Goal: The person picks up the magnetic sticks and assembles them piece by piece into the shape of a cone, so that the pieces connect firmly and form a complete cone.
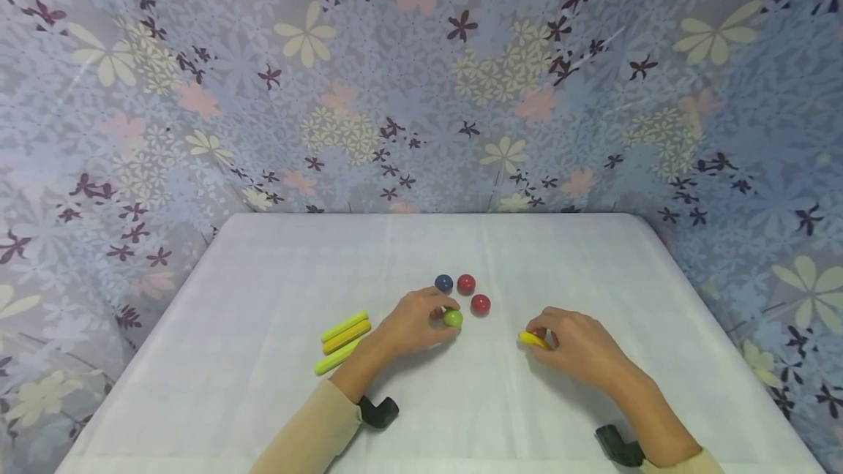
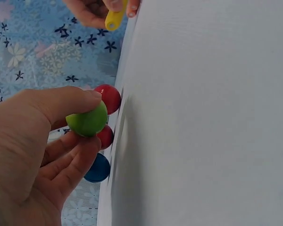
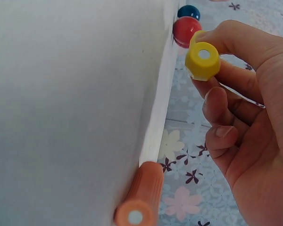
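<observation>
In the head view my left hand [image 1: 416, 322] pinches a green ball [image 1: 452, 319] between thumb and fingers. The left wrist view shows this green ball [image 2: 88, 120] in front of the red and blue balls. Just beyond that hand lie a blue ball [image 1: 444, 284] and two red balls [image 1: 466, 284]. My right hand [image 1: 579, 346] grips a short yellow pen-like stick [image 1: 534, 341], part of it hidden by the fingers. Its faceted end with a pale round centre faces the right wrist view, where the yellow stick [image 3: 203, 61] is held by thumb and fingertips.
Three yellow and yellow-green sticks [image 1: 345, 335] lie at the left, the nearest partly behind my left arm. An orange ridged stick [image 3: 144, 195] lies on the white-covered table [image 1: 263, 276], seen in the right wrist view. Flowered cloth [image 1: 421, 93] hangs behind.
</observation>
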